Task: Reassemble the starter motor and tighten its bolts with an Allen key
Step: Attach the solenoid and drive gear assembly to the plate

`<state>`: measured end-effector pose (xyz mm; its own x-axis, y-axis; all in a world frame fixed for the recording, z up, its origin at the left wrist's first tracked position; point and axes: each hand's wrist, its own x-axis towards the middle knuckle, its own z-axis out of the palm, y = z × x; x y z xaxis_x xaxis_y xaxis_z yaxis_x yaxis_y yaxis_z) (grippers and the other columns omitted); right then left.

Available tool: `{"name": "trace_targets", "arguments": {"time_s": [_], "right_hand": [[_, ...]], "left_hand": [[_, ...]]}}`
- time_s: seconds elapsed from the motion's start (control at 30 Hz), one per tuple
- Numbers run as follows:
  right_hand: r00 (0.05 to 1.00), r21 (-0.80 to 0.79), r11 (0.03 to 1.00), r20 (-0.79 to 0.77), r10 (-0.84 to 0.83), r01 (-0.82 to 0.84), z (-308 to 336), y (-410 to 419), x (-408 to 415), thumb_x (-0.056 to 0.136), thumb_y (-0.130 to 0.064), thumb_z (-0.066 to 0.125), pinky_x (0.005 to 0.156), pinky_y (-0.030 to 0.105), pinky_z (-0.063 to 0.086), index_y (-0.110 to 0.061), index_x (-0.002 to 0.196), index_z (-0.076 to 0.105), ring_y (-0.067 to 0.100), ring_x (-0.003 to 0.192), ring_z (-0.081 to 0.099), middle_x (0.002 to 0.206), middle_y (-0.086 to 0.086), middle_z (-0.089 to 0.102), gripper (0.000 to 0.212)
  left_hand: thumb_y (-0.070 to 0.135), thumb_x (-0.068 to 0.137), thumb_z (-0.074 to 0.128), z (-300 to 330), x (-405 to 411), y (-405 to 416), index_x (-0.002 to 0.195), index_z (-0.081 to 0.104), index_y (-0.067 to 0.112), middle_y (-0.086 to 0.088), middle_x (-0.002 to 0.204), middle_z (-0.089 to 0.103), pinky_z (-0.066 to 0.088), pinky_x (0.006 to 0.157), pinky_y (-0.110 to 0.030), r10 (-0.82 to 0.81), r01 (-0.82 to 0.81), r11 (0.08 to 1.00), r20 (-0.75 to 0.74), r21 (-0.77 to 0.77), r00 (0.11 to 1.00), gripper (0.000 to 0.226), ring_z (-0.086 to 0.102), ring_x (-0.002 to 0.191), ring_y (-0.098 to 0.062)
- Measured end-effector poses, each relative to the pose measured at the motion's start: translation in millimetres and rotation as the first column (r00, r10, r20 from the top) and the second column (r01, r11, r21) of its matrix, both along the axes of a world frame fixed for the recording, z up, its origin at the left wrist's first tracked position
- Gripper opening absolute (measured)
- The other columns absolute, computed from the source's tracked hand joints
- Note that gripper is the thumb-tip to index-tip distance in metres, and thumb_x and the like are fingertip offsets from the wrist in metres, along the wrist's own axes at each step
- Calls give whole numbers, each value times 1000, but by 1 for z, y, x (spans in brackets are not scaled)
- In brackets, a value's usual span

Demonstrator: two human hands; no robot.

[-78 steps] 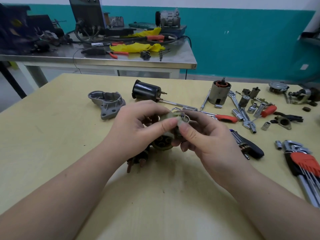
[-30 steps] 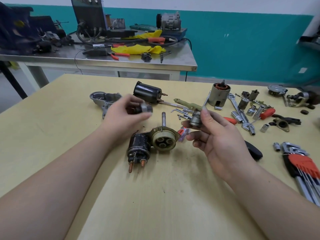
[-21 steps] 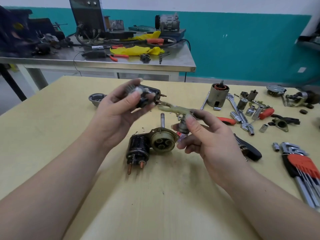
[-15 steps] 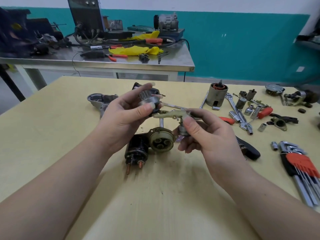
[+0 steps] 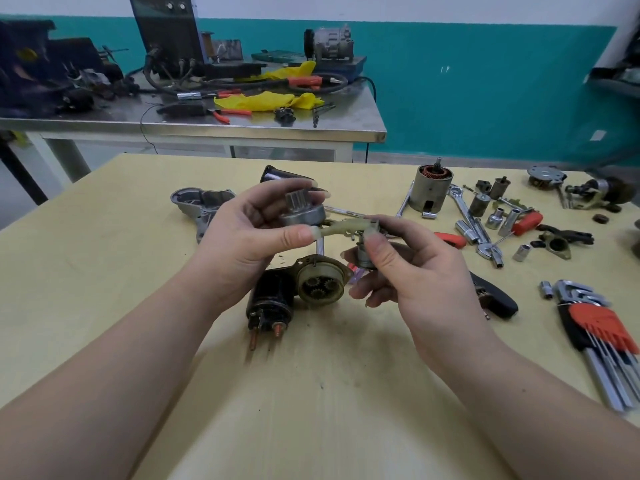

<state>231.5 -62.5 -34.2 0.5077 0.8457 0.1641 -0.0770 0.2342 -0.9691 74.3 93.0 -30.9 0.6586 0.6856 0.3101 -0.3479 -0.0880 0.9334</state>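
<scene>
Above the gear housing (image 5: 320, 284), left hand (image 5: 242, 237) grips the pinion drive (image 5: 301, 211); right hand (image 5: 408, 261) pinches the shift fork (image 5: 341, 227), its long axis pointing left at the pinion.

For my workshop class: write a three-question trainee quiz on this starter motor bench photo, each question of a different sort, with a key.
1. True or false: the Allen key set is in the person's right hand.
2. Multiple choice: what does the left hand hold? A) the pinion gear B) the armature C) the solenoid
3. Fill in: the planetary gear housing lies on the table beside the black ______.

Key
1. False: it lies on the table at the right, while the right hand pinches a small metal part joined to the pale plastic lever.
2. A
3. solenoid
</scene>
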Motion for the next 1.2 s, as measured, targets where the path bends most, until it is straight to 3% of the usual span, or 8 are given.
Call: {"name": "trace_targets", "arguments": {"time_s": [0.2,0.4,0.53,0.67,0.83,0.97,1.03,1.2], "right_hand": [[1000,-7,1000,-28,13,-13,-5,3,-1,82,-32,74,58,31,61,-19,125,72,33,79,80,96,11,82,44],[999,-7,1000,50,1,-1,-2,4,4,81,-35,77,56,25,55,-19,124,72,29,71,79,91,10,81,46],[993,-20,1000,-117,18,-20,-2,7,5,83,-34,75,51,25,50,-11,107,74,26,63,72,84,13,77,34],[957,-43,983,-239,165,-180,-3,8,2,87,-33,70,50,21,45,-19,90,84,14,55,61,75,6,73,20],[894,-82,962,-397,209,-262,-4,11,-2,104,-6,60,44,19,42,6,117,65,12,50,55,71,5,68,18],[809,-21,927,-497,315,-374,-1,10,-8,92,-9,62,45,17,40,-1,102,68,11,51,56,71,7,70,14],[754,33,908,-545,366,-417,1,9,-13,83,-10,62,48,18,43,-5,97,74,15,56,61,78,10,71,18],[700,66,860,-552,454,-506,2,6,-21,87,-15,61,64,27,44,-5,107,69,22,78,70,96,13,73,24]], "left_hand": [[5,71,92,4,-2,-9,133,66,6,-10,130,78,62,100,-41,-10,27,986,-105,166,994,66,72,128,-29],[11,73,95,16,-12,-9,125,65,11,-6,129,78,64,96,-37,15,47,957,-213,287,977,60,76,121,-26],[13,73,95,21,-11,-18,128,69,14,-6,130,78,62,101,-38,-21,70,948,-158,310,987,61,74,124,-26],[13,81,92,18,-1,-33,133,64,10,-14,136,74,59,106,-44,-102,122,933,-77,338,992,59,69,132,-31],[40,87,84,20,5,-40,130,55,10,-18,133,72,58,105,-52,-126,131,907,-40,401,991,60,69,129,-37],[57,95,73,15,8,-42,130,46,15,-22,124,72,62,94,-55,-143,136,905,-13,404,990,61,72,117,-41],[67,97,64,9,10,-42,132,45,19,-30,116,67,61,88,-64,-86,74,901,9,427,996,62,71,109,-46],[79,93,57,7,16,-39,123,53,27,-36,98,58,58,71,-73,117,-135,935,75,327,990,61,64,84,-58]]}}
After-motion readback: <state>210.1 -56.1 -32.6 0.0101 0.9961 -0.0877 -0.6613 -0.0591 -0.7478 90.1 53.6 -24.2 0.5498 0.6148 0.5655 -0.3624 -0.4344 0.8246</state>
